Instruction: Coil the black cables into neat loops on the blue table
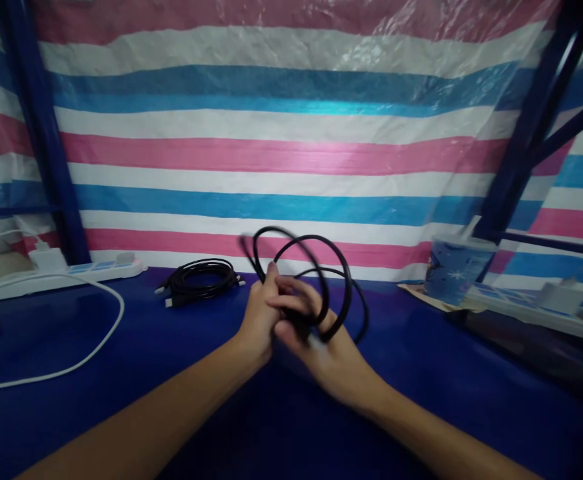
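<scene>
A black cable (344, 267) with a pale metal plug hangs in loose loops between my hands, above the blue tabletop (186, 420). My left hand (259, 313) is closed at the left side of the loops, its thumb pointing up. Curled round the cable near its plug is my right hand (316, 327), partly smeared by motion. The fingers of both hands meet and overlap, so the exact grip of each is partly hidden. A second black cable (204, 280), coiled, lies on the table beyond my left hand, with its plugs showing.
At the left stand a white power strip (91, 270) with a charger (49, 259) and a looping white cable (116, 327). A blue patterned cup (454, 270) with a straw is at the right, near another power strip (516, 300). Striped sheeting (291, 153) hangs behind.
</scene>
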`<state>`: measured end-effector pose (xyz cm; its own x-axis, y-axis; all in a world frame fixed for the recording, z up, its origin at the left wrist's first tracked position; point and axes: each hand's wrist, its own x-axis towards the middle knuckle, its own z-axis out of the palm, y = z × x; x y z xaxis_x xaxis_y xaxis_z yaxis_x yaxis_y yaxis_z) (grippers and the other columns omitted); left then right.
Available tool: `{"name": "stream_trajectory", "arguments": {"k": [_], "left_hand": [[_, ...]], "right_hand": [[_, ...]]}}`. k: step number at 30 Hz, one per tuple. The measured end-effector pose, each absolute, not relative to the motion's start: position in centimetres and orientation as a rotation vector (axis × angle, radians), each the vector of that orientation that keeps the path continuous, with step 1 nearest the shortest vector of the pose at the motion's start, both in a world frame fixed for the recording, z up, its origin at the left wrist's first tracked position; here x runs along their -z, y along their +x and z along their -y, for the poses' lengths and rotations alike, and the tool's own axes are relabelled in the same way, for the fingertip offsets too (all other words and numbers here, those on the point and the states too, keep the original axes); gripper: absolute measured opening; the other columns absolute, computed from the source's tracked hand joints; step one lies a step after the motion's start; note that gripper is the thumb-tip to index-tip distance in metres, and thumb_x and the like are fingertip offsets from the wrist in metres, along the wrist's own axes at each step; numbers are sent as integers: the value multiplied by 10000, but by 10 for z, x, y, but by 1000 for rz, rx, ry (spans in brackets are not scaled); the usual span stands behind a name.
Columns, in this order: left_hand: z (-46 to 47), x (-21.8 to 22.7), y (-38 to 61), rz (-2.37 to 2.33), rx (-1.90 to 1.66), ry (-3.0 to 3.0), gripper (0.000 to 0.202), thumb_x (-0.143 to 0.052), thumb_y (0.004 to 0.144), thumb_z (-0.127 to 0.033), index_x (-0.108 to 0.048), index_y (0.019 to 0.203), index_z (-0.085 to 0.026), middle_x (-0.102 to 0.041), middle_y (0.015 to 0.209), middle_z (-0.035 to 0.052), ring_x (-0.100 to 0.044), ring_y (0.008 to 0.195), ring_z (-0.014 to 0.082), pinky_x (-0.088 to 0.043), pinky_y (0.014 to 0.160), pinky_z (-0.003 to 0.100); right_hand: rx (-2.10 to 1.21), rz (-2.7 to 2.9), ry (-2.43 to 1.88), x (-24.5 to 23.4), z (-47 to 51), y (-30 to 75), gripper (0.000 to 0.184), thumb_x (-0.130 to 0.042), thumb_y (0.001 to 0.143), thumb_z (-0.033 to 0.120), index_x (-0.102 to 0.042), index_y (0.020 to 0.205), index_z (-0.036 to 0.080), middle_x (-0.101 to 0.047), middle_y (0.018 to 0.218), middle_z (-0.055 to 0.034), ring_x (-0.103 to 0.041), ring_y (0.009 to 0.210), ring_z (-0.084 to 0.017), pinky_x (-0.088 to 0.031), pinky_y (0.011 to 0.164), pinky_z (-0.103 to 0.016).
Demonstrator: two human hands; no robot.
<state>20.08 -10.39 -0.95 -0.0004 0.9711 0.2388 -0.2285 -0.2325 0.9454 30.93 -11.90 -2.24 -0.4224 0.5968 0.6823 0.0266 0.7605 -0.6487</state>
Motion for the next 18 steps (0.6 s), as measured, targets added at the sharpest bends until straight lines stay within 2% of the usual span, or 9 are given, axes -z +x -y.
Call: {"name": "stream_trajectory", "arguments": {"k": [1,3,5,6,7,9,11,14,18], "left_hand": [[103,12,203,-895,-1499,1184,402,-431,870,-520,-444,669,-173,-465,611,-23,-488,602,95,-408,603,214],[100,14,204,-912,-1540,1151,307,-489,865,-418,-514,708,-156,-539,701,6,-531,729,120,-421,713,238],[99,15,202,-977,-1472,1152,240,-535,843,-399,-545,787,-165,-572,814,20,-532,834,141,-413,756,259],[98,16,201,-1003,-1424,1121,239,-561,824,-418,-544,837,-179,-571,873,22,-525,865,149,-412,749,268],[99,17,201,-1012,-1371,1075,265,-582,806,-445,-535,884,-196,-562,928,23,-519,884,155,-415,733,276],[101,19,202,-965,-1275,994,315,-617,775,-465,-506,936,-218,-531,955,22,-517,864,159,-426,705,288],[103,20,203,-886,-1226,954,336,-659,747,-424,-487,943,-213,-513,921,17,-529,827,152,-433,717,295],[105,19,204,-901,-1154,987,366,-700,713,-397,-508,942,-186,-538,911,32,-546,837,161,-417,753,293],[109,17,204,-983,-1075,983,435,-710,695,-463,-554,963,-158,-575,1011,89,-555,923,199,-428,797,323]], "right_hand": [[-835,1789,-513,18,116,311,134,-620,830,365,-636,878,241,-574,1220,-65,-513,1172,-213,-360,1028,-400],[-1100,1487,-551,8,111,316,255,-597,844,432,-594,724,207,-648,916,-44,-597,971,-173,-420,957,-356],[-1300,1263,-522,-2,106,324,306,-645,805,449,-547,670,192,-540,596,24,-577,680,-114,-490,802,-289],[-1378,1193,-507,-7,104,329,304,-677,781,434,-534,672,189,-438,497,63,-501,538,-82,-500,675,-242],[-1441,1156,-504,-11,103,335,293,-702,761,415,-529,691,189,-336,441,95,-379,423,-54,-459,527,-194],[-1518,1183,-513,-17,102,346,274,-731,733,372,-525,732,192,-215,407,129,-169,345,-31,-277,337,-148],[-1553,1295,-544,-21,101,355,253,-738,722,328,-526,764,197,-207,405,136,-106,339,-25,-169,297,-143],[-1540,1444,-611,-23,99,364,225,-727,714,276,-533,806,207,-206,405,139,-106,338,-23,-168,301,-144],[-1453,1479,-616,-25,97,371,205,-700,699,242,-541,828,223,-176,397,142,-104,333,-29,-183,309,-156]]}}
